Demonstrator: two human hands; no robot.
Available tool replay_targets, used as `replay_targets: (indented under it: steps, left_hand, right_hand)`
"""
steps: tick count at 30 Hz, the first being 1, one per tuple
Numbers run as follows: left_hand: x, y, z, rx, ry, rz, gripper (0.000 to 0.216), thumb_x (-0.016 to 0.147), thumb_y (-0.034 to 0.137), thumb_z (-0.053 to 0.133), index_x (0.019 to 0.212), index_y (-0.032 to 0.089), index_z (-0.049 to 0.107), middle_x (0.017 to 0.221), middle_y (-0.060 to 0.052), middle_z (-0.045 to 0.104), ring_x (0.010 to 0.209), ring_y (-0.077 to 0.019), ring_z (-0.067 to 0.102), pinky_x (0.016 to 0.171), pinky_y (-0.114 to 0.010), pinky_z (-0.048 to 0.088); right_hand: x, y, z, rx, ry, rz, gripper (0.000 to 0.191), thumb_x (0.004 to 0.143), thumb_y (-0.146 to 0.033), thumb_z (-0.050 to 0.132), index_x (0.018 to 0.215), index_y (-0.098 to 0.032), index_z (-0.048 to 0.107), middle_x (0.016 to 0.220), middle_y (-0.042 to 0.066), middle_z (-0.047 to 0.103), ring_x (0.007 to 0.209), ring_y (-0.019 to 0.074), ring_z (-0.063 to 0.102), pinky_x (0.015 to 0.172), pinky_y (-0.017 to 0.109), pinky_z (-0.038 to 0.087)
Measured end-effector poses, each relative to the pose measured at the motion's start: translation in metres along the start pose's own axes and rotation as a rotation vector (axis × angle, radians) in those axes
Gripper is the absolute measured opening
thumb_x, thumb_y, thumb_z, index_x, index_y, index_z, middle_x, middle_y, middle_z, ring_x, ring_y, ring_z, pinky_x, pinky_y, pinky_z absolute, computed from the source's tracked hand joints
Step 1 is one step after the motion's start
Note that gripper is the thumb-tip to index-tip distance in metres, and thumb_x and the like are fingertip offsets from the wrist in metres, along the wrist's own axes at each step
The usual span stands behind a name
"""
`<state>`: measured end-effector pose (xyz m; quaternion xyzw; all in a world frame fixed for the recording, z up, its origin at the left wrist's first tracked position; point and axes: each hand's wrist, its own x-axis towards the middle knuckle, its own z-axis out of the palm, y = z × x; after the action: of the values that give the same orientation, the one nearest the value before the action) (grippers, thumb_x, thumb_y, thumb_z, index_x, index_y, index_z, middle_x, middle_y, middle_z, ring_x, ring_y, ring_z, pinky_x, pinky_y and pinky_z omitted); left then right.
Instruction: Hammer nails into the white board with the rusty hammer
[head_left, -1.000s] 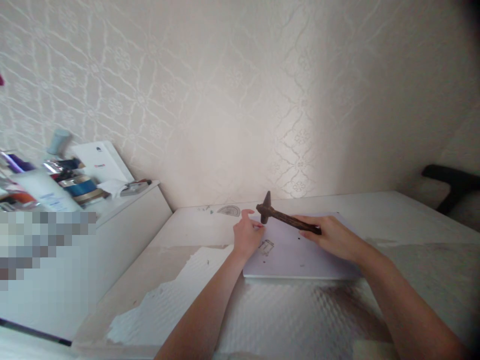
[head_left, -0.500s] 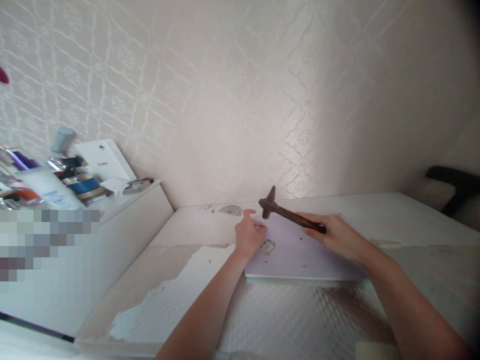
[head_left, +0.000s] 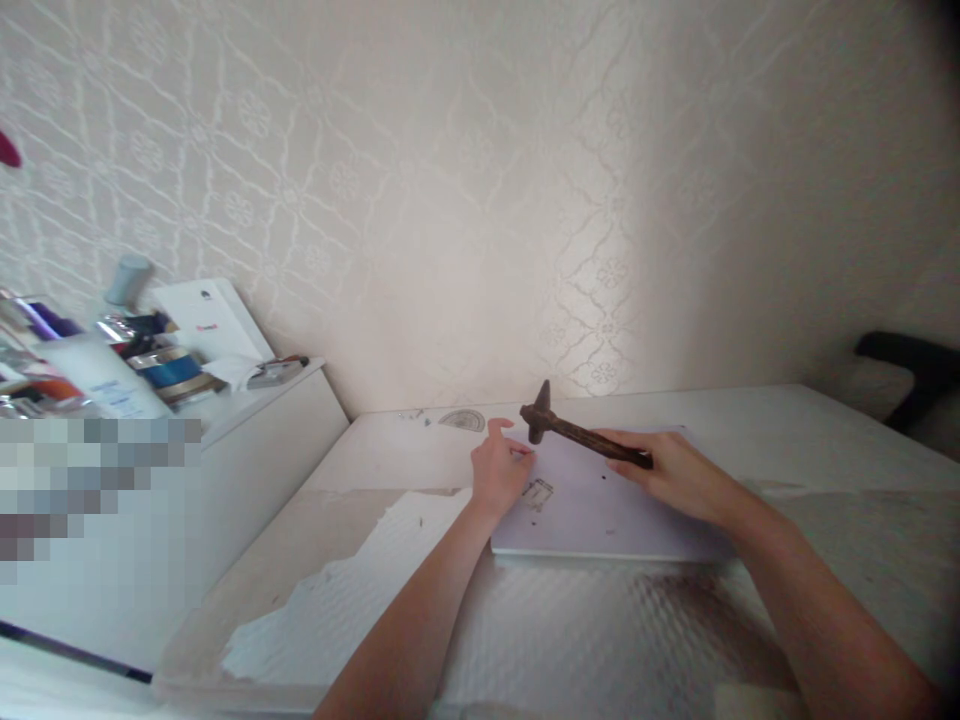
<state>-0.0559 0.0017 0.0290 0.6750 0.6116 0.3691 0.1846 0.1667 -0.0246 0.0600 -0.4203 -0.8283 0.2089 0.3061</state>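
Note:
My right hand (head_left: 660, 460) is wrapped round the dark wooden handle of a hammer (head_left: 592, 436). The hammer's head hangs above the far left part of a pale purple board (head_left: 645, 515), close to my left fingers. At the board's left edge, my left hand (head_left: 499, 465) is pinched closed, with the index finger raised and curled. Whatever is between those fingertips is too small to make out. A small printed mark (head_left: 538, 492) and a few dark specks show on the board.
A protractor (head_left: 463, 420) lies beyond my left hand, with tiny bits (head_left: 412, 415) beside it. Under the board is a textured white sheet (head_left: 360, 580) with a torn edge. On the left, a white cabinet (head_left: 262, 460) holds bottles, jars and a white box (head_left: 217, 315). A black armrest (head_left: 907, 370) stands right.
The hammer's head has dipped slightly towards my left fingers. My left hand keeps its pinch at the board's edge.

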Motion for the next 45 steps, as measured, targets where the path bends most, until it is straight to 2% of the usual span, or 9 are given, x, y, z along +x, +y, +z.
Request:
replay_targets:
  steps: [6, 10, 14, 26, 30, 34, 38, 43, 45]
  left_hand:
    - [0.0007, -0.0028, 0.0019, 0.009, 0.017, 0.018, 0.046, 0.067, 0.017, 0.058, 0.108, 0.020, 0.037, 0.079, 0.000, 0.068, 0.087, -0.0187, 0.060, 0.083, -0.032, 0.038]
    - [0.0011, -0.0030, 0.0019, 0.006, 0.006, 0.011, 0.047, 0.068, 0.018, 0.059, 0.109, 0.020, 0.036, 0.079, 0.000, 0.068, 0.087, -0.0186, 0.060, 0.083, -0.032, 0.038]
    - [0.0005, -0.0017, 0.0008, 0.007, 0.003, 0.003, 0.047, 0.067, 0.018, 0.059, 0.109, 0.020, 0.036, 0.080, 0.000, 0.068, 0.087, -0.0188, 0.059, 0.083, -0.032, 0.037]
    - [0.0000, -0.0011, 0.0003, -0.005, 0.010, 0.006, 0.046, 0.068, 0.017, 0.058, 0.109, 0.020, 0.036, 0.079, 0.000, 0.068, 0.091, -0.0189, 0.059, 0.084, -0.032, 0.037]
    - [0.0003, -0.0021, 0.0006, -0.008, 0.005, 0.001, 0.048, 0.067, 0.017, 0.059, 0.109, 0.020, 0.037, 0.080, 0.000, 0.068, 0.087, -0.0187, 0.059, 0.083, -0.031, 0.037]
    - [0.0002, -0.0015, 0.0000, -0.022, 0.001, -0.005, 0.048, 0.067, 0.017, 0.059, 0.110, 0.020, 0.037, 0.081, 0.000, 0.068, 0.086, -0.0178, 0.060, 0.083, -0.031, 0.037]
    - [0.0001, -0.0001, -0.0004, -0.014, -0.008, -0.011, 0.048, 0.067, 0.017, 0.059, 0.110, 0.020, 0.036, 0.080, 0.000, 0.068, 0.085, -0.0182, 0.060, 0.082, -0.031, 0.038]
    - [0.0001, -0.0010, 0.0002, -0.003, 0.010, 0.006, 0.046, 0.067, 0.017, 0.058, 0.108, 0.021, 0.037, 0.079, 0.000, 0.068, 0.086, -0.0182, 0.060, 0.082, -0.031, 0.038]
    - [0.0000, -0.0013, 0.0004, 0.000, 0.008, 0.010, 0.046, 0.067, 0.018, 0.058, 0.108, 0.021, 0.037, 0.079, 0.000, 0.068, 0.086, -0.0185, 0.060, 0.081, -0.031, 0.038]
  right_hand:
    - [0.0002, 0.0009, 0.0010, -0.037, -0.033, 0.011, 0.047, 0.078, -0.019, 0.048, 0.125, -0.029, 0.048, 0.119, -0.003, 0.057, 0.105, 0.0231, 0.054, 0.092, 0.037, 0.041]
    - [0.0000, 0.0003, 0.0006, -0.009, 0.019, 0.012, 0.048, 0.078, -0.019, 0.048, 0.125, -0.029, 0.048, 0.119, -0.003, 0.056, 0.107, 0.0234, 0.053, 0.092, 0.037, 0.040]
    - [-0.0003, -0.0007, -0.0001, -0.003, -0.033, 0.012, 0.048, 0.077, -0.019, 0.048, 0.124, -0.031, 0.048, 0.118, -0.004, 0.057, 0.105, 0.0241, 0.054, 0.091, 0.038, 0.042]
    - [0.0002, -0.0021, 0.0003, 0.012, 0.021, 0.003, 0.048, 0.078, -0.018, 0.048, 0.124, -0.030, 0.049, 0.119, -0.003, 0.056, 0.106, 0.0230, 0.053, 0.092, 0.036, 0.041]
    - [0.0000, -0.0024, 0.0004, 0.010, -0.031, 0.009, 0.048, 0.077, -0.018, 0.048, 0.124, -0.031, 0.049, 0.117, -0.004, 0.057, 0.103, 0.0239, 0.055, 0.089, 0.037, 0.043]
    - [0.0006, -0.0028, 0.0004, 0.006, 0.007, 0.013, 0.050, 0.077, -0.018, 0.048, 0.125, -0.030, 0.048, 0.119, -0.003, 0.056, 0.105, 0.0242, 0.054, 0.092, 0.039, 0.040]
    - [0.0009, -0.0034, 0.0005, 0.006, -0.042, 0.019, 0.050, 0.077, -0.018, 0.048, 0.125, -0.031, 0.048, 0.118, -0.003, 0.057, 0.105, 0.0246, 0.054, 0.092, 0.039, 0.040]
    - [0.0006, -0.0026, 0.0007, 0.036, 0.026, 0.009, 0.047, 0.079, -0.021, 0.047, 0.125, -0.029, 0.049, 0.121, -0.003, 0.055, 0.108, 0.0233, 0.052, 0.093, 0.037, 0.040]
    - [0.0003, -0.0019, 0.0002, 0.040, -0.013, 0.021, 0.047, 0.078, -0.020, 0.048, 0.124, -0.029, 0.050, 0.120, -0.003, 0.056, 0.107, 0.0242, 0.053, 0.092, 0.039, 0.041]
